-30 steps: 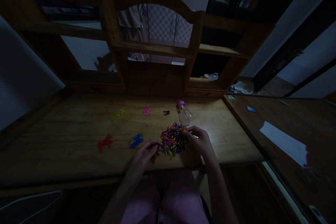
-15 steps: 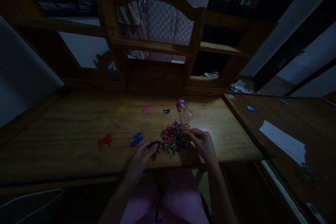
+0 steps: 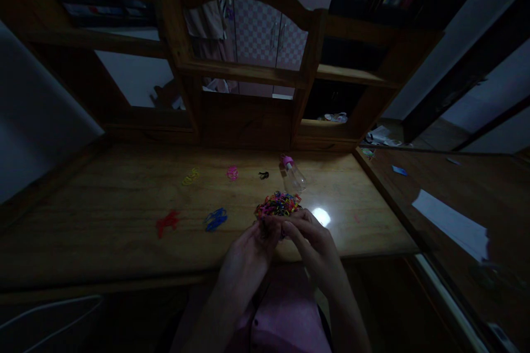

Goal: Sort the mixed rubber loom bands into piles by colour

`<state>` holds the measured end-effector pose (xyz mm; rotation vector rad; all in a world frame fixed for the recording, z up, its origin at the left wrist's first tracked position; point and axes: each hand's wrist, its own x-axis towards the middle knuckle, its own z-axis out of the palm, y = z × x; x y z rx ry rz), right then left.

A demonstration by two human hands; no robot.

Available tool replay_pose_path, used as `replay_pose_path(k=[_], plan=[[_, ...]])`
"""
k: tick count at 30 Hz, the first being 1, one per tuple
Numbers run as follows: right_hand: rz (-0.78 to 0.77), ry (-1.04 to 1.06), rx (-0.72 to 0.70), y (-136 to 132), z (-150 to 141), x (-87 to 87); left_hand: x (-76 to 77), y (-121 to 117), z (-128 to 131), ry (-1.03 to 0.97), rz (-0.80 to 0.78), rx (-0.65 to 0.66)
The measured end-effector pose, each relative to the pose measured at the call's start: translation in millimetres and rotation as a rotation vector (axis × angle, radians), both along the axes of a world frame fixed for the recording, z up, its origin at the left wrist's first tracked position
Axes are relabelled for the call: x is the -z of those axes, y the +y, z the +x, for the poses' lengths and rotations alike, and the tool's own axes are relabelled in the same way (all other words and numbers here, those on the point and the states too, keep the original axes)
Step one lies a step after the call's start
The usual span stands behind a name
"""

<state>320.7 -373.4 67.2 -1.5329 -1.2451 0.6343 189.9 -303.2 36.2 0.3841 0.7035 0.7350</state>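
Your hands meet at the near edge of the multicoloured pile

Starting at the left of the wooden worktop (image 3: 136, 198), you have a small heap of red bands (image 3: 167, 223). Next, farther from you, lie the yellow bands (image 3: 191, 176). The blue bands (image 3: 216, 219) come after them, closer to you, and the pink bands (image 3: 232, 172) sit beyond the blue ones.

Your left hand (image 3: 248, 256) is in front of the multicoloured pile (image 3: 279, 203), its fingers curled and raised to meet your other hand. Whether it grips anything is too dark to tell. Past your fingertips, a few black bands (image 3: 263, 175) lie near the far side of the pile. The pile itself rests on the worktop, its near part hidden behind your hands.

A clear bottle with a pink top (image 3: 295, 176) lies just beyond the pile. Your right hand (image 3: 313, 240) reaches in from the right, fingers bent and touching those of your left; you can't tell whether a band is pinched there.

Farther right, on a darker brown surface (image 3: 418, 179), are a small blue card (image 3: 399, 170) and some white paper (image 3: 451, 223).
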Motion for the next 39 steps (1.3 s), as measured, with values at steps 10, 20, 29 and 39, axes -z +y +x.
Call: replay_pose_path(k=[10, 20, 29, 39], plan=[[-0.001, -0.015, 0.025, -3.3, 2.4, 14.9, -2.1, -11.2, 7.9, 0.123, -0.045, 0.089], [0.041, 0.026, 0.343, -15.9, 38.7, 18.8, 13.3, -5.3, 11.8, -0.074, -0.015, -0.01], [-0.07, 0.081, 0.421, -14.2, 64.9, 49.1, 19.9, 59.6, -46.5, 0.045, 0.07, -0.449], [-0.09, 0.077, 0.482, 2.1, 63.3, 68.6, 18.4, 83.1, -37.5, 0.089, 0.18, -0.422]])
